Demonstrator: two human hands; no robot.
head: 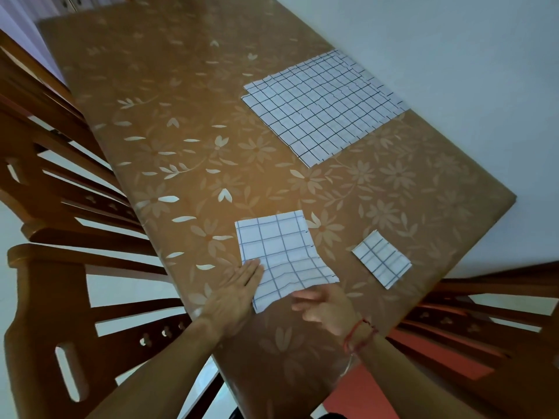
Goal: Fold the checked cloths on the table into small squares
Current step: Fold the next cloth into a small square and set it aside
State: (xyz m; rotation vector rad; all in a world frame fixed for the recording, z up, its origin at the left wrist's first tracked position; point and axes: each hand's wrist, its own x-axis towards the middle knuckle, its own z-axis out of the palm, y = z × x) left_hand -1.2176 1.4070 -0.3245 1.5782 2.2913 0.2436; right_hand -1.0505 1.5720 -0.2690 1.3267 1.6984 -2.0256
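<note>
The single head camera looks steeply down and forward from close above the near edge of the table (187, 122), tilted.

Home dining room, floral-covered table (211, 122), wooden chairs (60, 207)

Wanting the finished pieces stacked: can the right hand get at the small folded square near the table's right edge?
Probably yes: the folded square lies close beside the right hand, with only bare table between them.

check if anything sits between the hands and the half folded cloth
Nothing visible does. The left hand lies flat on the cloth; the right hand, blurred, is at its near edge. The small folded square and the unfolded stack lie apart from it.
</note>
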